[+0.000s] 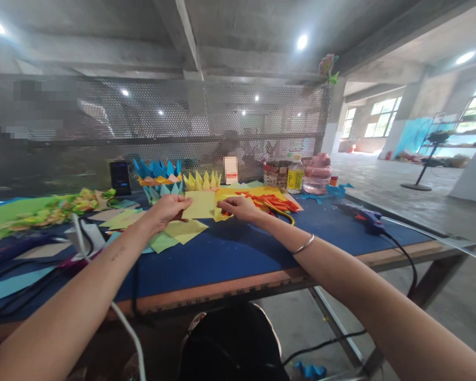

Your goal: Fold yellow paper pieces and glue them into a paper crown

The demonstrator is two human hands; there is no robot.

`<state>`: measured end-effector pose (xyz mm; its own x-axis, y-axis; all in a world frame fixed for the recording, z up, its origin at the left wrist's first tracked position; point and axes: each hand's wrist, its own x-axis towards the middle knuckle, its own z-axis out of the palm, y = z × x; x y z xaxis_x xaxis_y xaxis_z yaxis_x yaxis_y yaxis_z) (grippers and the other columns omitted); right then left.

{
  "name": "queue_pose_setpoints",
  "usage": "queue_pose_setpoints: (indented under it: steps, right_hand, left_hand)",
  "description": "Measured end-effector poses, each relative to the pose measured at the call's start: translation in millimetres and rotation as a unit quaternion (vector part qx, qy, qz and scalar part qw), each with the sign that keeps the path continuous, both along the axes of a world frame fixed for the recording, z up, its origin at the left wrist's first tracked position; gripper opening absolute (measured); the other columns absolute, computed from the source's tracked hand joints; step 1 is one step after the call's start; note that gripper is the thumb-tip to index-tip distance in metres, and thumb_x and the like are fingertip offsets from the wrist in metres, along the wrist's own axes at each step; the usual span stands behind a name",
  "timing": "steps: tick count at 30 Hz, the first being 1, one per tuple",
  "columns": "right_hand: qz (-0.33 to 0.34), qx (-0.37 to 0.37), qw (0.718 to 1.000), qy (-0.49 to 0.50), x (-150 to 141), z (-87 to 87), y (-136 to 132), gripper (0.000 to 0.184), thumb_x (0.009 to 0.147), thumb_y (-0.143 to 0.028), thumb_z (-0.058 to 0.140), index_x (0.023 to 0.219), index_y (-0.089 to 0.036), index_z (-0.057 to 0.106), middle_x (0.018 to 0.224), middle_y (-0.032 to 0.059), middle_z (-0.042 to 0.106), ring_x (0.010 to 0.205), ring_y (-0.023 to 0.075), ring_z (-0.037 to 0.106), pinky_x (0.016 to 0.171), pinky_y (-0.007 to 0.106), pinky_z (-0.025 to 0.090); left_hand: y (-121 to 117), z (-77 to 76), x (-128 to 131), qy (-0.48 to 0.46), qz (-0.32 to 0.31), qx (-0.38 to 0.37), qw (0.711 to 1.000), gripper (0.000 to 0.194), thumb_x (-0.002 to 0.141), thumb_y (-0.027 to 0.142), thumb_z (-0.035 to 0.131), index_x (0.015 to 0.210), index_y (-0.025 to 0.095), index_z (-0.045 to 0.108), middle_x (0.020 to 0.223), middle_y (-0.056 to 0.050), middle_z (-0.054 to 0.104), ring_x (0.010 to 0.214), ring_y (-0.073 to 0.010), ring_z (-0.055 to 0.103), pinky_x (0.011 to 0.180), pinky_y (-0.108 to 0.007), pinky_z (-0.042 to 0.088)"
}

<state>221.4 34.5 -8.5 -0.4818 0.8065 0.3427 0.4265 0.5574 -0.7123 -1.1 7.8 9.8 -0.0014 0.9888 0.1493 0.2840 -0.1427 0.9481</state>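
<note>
A square sheet of yellow paper (199, 204) is stretched upright over the table's middle. My left hand (170, 207) pinches its left edge between thumb and fingers. At the sheet's right side my right hand (240, 207) is closed in a pinch, its fingertips on or just beside the edge. More yellow and green paper sheets (184, 231) lie loose under my left hand. Orange folded paper strips (275, 202) are heaped behind my right hand, with a yellow scissors-like handle (287, 216) beside them.
Folded paper crowns, blue (158, 169) and yellow (202, 181), stand at the back. A yellow-labelled bottle (295, 174) and a pink jug (317, 173) are behind right. A glue gun (367, 218) with a cord lies right. Cables (81, 238) and paper garlands (79, 206) cover the left.
</note>
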Motion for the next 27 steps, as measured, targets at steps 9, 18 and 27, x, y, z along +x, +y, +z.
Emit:
queue_pose_setpoints:
  steps: [9, 18, 27]
  right_hand:
    - [0.065, -0.074, 0.990, 0.101, -3, -4.7, 3, 0.012, 0.075, -0.024, 0.061, 0.073, -0.014, 0.056, 0.063, -0.0036, 0.055, 0.054, 0.0058, 0.049, 0.049, 0.017, 0.038]
    - [0.060, -0.047, 0.977, 0.197, -2, 0.3, 4, 0.045, 0.069, -0.001, 0.043, 0.108, -0.024, 0.043, 0.085, -0.0028, 0.062, 0.065, 0.0070, 0.056, 0.056, 0.017, 0.044]
    - [0.077, 0.111, 0.987, 0.087, -3, -0.3, 2, 0.023, 0.066, -0.027, 0.070, 0.085, -0.016, 0.061, 0.090, 0.0025, 0.063, 0.074, 0.0106, 0.053, 0.070, 0.024, 0.043]
  left_hand:
    - [-11, -4.7, 20, -0.081, -0.111, -0.064, 0.988, 0.014, 0.065, 0.019, 0.077, 0.076, 0.013, 0.070, 0.064, -0.001, 0.069, 0.053, -0.0113, 0.061, 0.048, -0.020, 0.054]
    - [-10, -0.6, 20, -0.174, -0.057, -0.096, 0.978, 0.013, 0.075, 0.001, 0.062, 0.077, 0.011, 0.070, 0.070, -0.006, 0.073, 0.056, -0.0133, 0.067, 0.048, -0.017, 0.055]
    - [-11, 0.2, 20, -0.196, -0.092, -0.113, 0.970, 0.018, 0.079, 0.000, 0.056, 0.075, 0.011, 0.070, 0.069, -0.007, 0.073, 0.055, -0.0138, 0.069, 0.048, -0.016, 0.055]
